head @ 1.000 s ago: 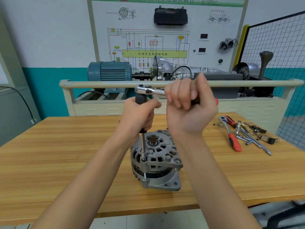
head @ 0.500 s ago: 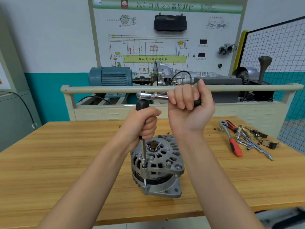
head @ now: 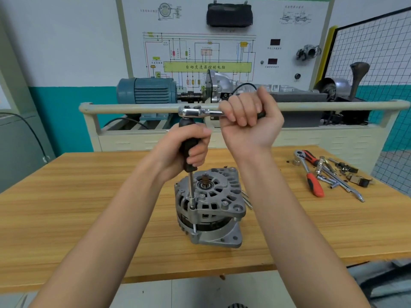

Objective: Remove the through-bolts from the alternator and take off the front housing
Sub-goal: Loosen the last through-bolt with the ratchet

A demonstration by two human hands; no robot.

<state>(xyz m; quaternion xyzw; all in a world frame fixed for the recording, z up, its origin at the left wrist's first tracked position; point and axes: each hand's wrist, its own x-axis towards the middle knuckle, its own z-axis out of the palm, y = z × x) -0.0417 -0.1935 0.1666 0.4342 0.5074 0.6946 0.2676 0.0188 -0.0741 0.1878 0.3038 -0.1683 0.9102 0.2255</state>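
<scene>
The alternator (head: 209, 207) stands at frame centre, below both hands. The left hand (head: 186, 150) grips the black driver (head: 189, 143); the right hand (head: 249, 123) grips the ratchet (head: 200, 112).

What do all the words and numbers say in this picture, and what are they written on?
"自动变速器控制电脑": on the yellow-green box in the wiring diagram on the white board.
Small labels beside the two dark displays and by the sketches at the board's top: too small to read.
The alternator and the tools: no writing visible.
</scene>
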